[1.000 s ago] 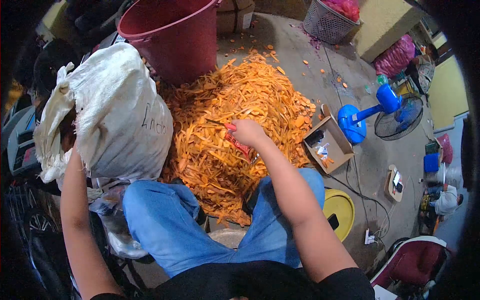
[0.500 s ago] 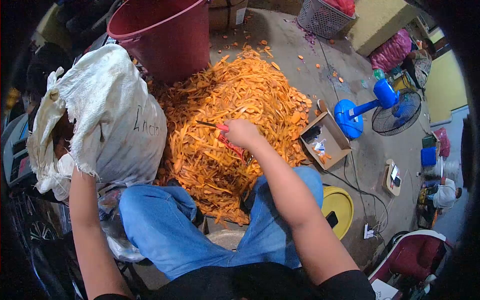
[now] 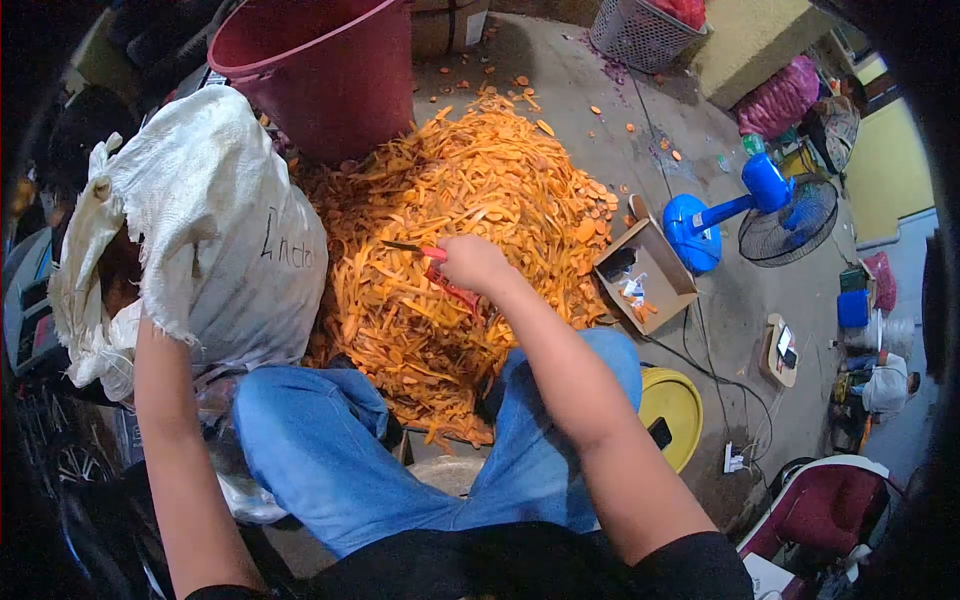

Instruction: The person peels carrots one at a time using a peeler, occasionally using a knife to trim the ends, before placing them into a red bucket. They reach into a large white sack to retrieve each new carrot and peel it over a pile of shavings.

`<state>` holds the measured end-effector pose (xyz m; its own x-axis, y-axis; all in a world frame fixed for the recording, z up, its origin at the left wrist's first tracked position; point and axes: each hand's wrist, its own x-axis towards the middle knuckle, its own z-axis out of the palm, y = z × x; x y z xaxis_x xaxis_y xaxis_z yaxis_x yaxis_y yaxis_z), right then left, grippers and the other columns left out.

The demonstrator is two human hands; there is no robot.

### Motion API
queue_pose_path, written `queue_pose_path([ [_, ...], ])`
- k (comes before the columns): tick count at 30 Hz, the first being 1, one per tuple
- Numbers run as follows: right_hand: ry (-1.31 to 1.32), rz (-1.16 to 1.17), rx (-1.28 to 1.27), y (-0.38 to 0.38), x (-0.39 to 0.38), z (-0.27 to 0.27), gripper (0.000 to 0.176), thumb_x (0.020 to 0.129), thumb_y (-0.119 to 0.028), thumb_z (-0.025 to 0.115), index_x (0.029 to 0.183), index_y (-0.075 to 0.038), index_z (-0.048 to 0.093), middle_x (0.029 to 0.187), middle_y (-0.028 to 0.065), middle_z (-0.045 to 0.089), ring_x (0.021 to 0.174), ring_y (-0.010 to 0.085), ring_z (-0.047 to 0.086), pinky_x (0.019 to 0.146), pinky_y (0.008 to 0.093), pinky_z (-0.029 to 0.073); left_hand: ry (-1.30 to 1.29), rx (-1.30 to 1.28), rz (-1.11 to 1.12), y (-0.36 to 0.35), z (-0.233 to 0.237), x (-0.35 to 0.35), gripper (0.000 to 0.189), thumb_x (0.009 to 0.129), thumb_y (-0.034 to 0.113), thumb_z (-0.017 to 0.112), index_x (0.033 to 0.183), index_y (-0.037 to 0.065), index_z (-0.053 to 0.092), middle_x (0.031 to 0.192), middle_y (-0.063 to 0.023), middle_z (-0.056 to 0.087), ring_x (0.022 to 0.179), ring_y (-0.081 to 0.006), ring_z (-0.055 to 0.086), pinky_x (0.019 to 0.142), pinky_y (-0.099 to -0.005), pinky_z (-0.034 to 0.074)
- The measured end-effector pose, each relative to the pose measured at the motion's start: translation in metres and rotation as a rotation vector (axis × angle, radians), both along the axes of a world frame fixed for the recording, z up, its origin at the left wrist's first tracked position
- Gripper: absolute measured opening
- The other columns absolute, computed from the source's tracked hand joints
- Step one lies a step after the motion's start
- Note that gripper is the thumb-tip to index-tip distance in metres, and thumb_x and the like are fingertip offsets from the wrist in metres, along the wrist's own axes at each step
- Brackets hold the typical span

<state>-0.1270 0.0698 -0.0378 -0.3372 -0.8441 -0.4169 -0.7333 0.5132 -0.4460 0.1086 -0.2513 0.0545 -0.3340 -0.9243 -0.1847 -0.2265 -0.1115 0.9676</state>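
My right hand (image 3: pixel 472 265) is closed around the red handle of a knife (image 3: pixel 405 247), its dark blade pointing left. Below that hand, a red thing (image 3: pixel 455 290) shows against the pile; I cannot make out its kind. The hand is above a big heap of orange vegetable peelings (image 3: pixel 500 190), with round slices among them. My left forearm reaches into the mouth of a white woven sack (image 3: pixel 225 210) with dark lettering. The sack's cloth hides my left hand and whatever it touches.
A large dark red tub (image 3: pixel 340 100) stands behind the heap. To the right are a cardboard box (image 3: pixel 660 265), a blue fan (image 3: pixel 705 230), cables and a yellow lid (image 3: pixel 672 415) with a phone. A grey basket (image 3: pixel 640 35) stands farther back. Other people are at the far right.
My right hand, still holding the knife, has shifted very slightly left in view. The whole scene has slid a little left as well. The left forearm stays in the sack.
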Motion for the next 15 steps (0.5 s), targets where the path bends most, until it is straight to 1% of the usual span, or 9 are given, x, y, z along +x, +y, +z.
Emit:
queue_pose_path([
  [5,0.034,-0.008,-0.033,0.006,-0.006,-0.003,0.024,0.07,-0.025,0.05,0.087,-0.008,0.054,0.085,0.0125,0.056,0.08,0.0266,0.054,0.068,0.0373,0.043,0.157,0.069,0.201,0.005,0.01,0.065,0.051,0.066,0.013,0.049,0.112,-0.004,0.033,0.105,-0.0141,0.046,0.095,-0.0217,0.047,0.078,-0.03,0.04],
  [7,0.003,-0.138,-0.036,0.006,-0.007,-0.001,0.023,0.07,-0.024,0.05,0.085,-0.007,0.055,0.083,0.0128,0.057,0.079,0.0268,0.054,0.067,0.0369,0.043,0.286,0.077,0.316,0.011,0.025,0.093,0.052,0.066,0.012,0.049,0.112,-0.004,0.032,0.106,-0.0142,0.046,0.095,-0.0218,0.047,0.079,-0.0301,0.04],
  [8,-0.001,-0.134,-0.038,0.006,-0.007,-0.001,0.023,0.07,-0.024,0.05,0.085,-0.007,0.055,0.083,0.0128,0.057,0.079,0.0268,0.054,0.067,0.0369,0.043,0.362,0.069,0.374,0.019,0.036,0.107,0.052,0.066,0.011,0.049,0.112,-0.004,0.032,0.106,-0.0143,0.046,0.095,-0.0219,0.047,0.079,-0.0301,0.04],
  [9,0.044,-0.174,-0.042,0.005,-0.009,-0.003,0.023,0.07,-0.024,0.05,0.084,-0.007,0.055,0.082,0.013,0.057,0.078,0.027,0.055,0.066,0.0367,0.044,0.435,0.065,0.409,0.031,0.046,0.114,0.052,0.066,0.011,0.049,0.112,-0.004,0.032,0.106,-0.0143,0.046,0.096,-0.0219,0.047,0.079,-0.0301,0.04],
  [10,0.089,-0.214,-0.046,0.005,-0.011,-0.004,0.022,0.069,-0.023,0.05,0.083,-0.006,0.056,0.081,0.0132,0.057,0.077,0.0272,0.055,0.065,0.0366,0.044,0.433,0.065,0.415,0.05,0.057,0.117,0.052,0.066,0.011,0.049,0.112,-0.004,0.032,0.106,-0.0143,0.046,0.096,-0.0219,0.047,0.079,-0.0301,0.04],
  [11,0.086,-0.242,-0.079,0.004,-0.013,-0.015,0.022,0.07,-0.022,0.049,0.083,-0.006,0.057,0.08,0.0134,0.058,0.075,0.0273,0.056,0.064,0.0367,0.044,0.644,0.104,0.258,0.085,0.079,0.116,0.058,0.064,0.009,0.048,0.116,-0.004,0.026,0.113,-0.016,0.039,0.101,-0.0249,0.042,0.083,-0.033,0.038],
  [12,0.082,-0.235,-0.085,0.004,-0.013,-0.014,0.022,0.07,-0.022,0.049,0.083,-0.006,0.057,0.08,0.0134,0.058,0.075,0.0273,0.056,0.064,0.0367,0.044,0.853,0.138,0.096,0.114,0.093,0.113,0.064,0.063,0.006,0.048,0.12,-0.003,0.02,0.119,-0.0177,0.032,0.107,-0.0279,0.038,0.087,-0.0359,0.036],
  [13,0.077,-0.255,-0.068,0.004,-0.013,-0.011,0.022,0.071,-0.022,0.049,0.084,-0.006,0.057,0.08,0.0132,0.058,0.075,0.0271,0.056,0.064,0.0366,0.044,0.855,0.128,0.104,0.131,0.096,0.111,0.064,0.063,0.006,0.048,0.12,-0.003,0.02,0.119,-0.0177,0.032,0.107,-0.0279,0.038,0.087,-0.0359,0.036],
  [15,0.043,-0.29,-0.039,0.003,-0.01,0.0,0.022,0.072,-0.022,0.049,0.086,-0.008,0.056,0.081,0.0127,0.058,0.077,0.0263,0.055,0.065,0.0362,0.044,1.006,0.069,-0.235,0.158,0.098,0.108,0.07,0.061,0.004,0.047,0.123,-0.001,0.014,0.123,-0.0208,0.025,0.112,-0.0321,0.031,0.091,-0.0411,0.031],
])
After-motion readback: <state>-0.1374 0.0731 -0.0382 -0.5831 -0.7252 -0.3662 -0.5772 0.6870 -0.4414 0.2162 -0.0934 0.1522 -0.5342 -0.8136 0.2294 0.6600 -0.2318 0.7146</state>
